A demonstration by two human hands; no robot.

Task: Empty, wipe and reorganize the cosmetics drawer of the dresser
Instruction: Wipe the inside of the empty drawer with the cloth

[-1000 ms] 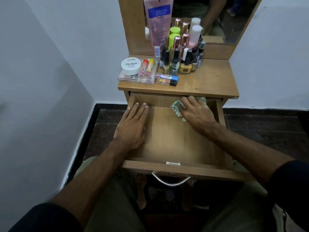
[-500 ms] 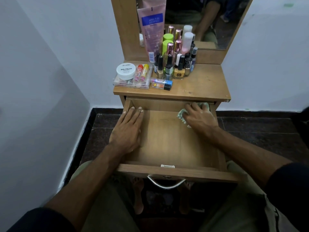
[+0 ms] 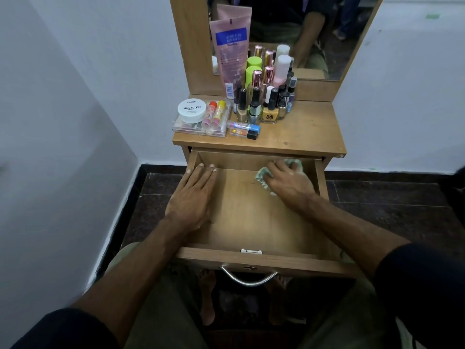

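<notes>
The wooden drawer (image 3: 251, 259) is pulled out, and nothing lies inside except my hands and a cloth. My left hand (image 3: 192, 197) rests flat on the drawer floor along its left side, fingers together and pointing to the back. My right hand (image 3: 289, 183) presses a pale green cloth (image 3: 261, 176) into the back right corner. On the dresser top (image 3: 302, 132) stand the cosmetics: a pink tube (image 3: 230, 51), several nail polish bottles (image 3: 261, 104), a white nail polish remover tub (image 3: 191, 110) on a clear box (image 3: 198, 128), and two small tubes (image 3: 245, 131).
A mirror (image 3: 327, 34) rises behind the dresser top. White walls close in on the left and behind. The drawer's metal handle (image 3: 247, 279) hangs over my knees, and my bare feet (image 3: 207, 295) rest on the dark tiled floor (image 3: 390, 210).
My right hand has slid the cloth from the middle back of the drawer toward the back right corner. My left hand has stayed flat in place.
</notes>
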